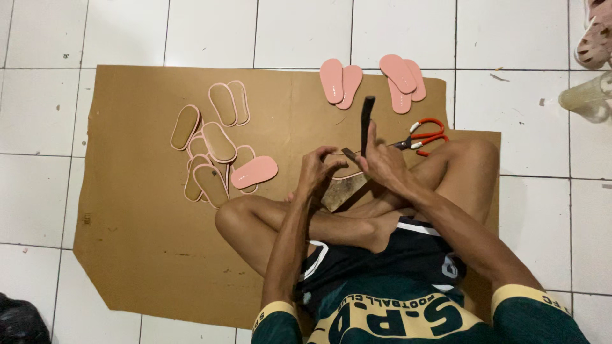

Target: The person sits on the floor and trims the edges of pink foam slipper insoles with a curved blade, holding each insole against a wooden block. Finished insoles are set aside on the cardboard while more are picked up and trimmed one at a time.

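Cross-legged on brown cardboard sheet [140, 242], my left hand [315, 169] curls its fingers clamped around a thin pink-rimmed sole piece [347, 174] over my shins, while my right hand [382, 162] fists a dark upright hammer [366, 121].

The left hand's fingers [322, 160] curl over a pale sole [347, 173], so most of it is hidden. The right hand [382, 164] covers the lower end of a dark tool [367, 121]; what kind is hard to tell. A wooden block [341, 191] under the fingers is partly hidden. Far right of the fingers, a sandal [596, 38] and a blurry clear bottle [590, 99] are cut off. A dark bag [19, 322] is cut off at the bottom left corner.
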A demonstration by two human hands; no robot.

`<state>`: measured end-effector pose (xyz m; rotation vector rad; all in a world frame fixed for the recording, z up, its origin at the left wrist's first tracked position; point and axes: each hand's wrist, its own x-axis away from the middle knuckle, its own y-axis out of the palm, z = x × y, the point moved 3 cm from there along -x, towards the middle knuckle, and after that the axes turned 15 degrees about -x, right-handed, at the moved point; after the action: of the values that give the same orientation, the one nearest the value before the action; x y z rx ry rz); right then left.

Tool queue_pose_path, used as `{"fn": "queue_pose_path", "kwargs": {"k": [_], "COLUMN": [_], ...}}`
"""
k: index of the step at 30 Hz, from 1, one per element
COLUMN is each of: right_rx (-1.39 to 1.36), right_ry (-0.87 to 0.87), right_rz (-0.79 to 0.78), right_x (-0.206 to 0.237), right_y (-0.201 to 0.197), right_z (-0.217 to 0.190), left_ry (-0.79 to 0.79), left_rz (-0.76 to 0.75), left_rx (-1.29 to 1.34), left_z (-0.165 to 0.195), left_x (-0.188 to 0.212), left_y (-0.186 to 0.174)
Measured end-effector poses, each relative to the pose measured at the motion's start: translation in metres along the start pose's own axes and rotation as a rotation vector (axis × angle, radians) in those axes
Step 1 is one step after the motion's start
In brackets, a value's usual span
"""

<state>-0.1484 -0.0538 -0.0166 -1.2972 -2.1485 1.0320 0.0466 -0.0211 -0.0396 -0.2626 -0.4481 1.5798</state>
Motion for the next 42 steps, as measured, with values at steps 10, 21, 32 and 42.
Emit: {"fn": "queue_pose_path", "kwargs": {"k": [10, 21, 32, 42], "right_rx": [0.044, 0.039, -0.063, -0.014], "right_ry": [-0.022, -0.027, 0.096, 0.004], "right_rz": [-0.096, 0.072, 0.032, -0.026], "right_x": [-0.031, 0.011, -0.017, -0.003], "right_y": [-0.020, 0.021, -0.023, 0.010], "right_z": [-0.015, -0.009, 0.011, 0.001], "left_ry": [-0.047, -0.209, -0.082, -0.196], "left_rz": [0.017, 0.007, 0.001, -0.002], "left_rx": [-0.146, -0.004, -0.048, 0.073], "left_z": [0.003, 0.013, -0.001, 0.004], "left_x": [0.005, 0.008, 0.002, 0.006], "left_y": [0.001, 0.009, 0.005, 0.006]}}
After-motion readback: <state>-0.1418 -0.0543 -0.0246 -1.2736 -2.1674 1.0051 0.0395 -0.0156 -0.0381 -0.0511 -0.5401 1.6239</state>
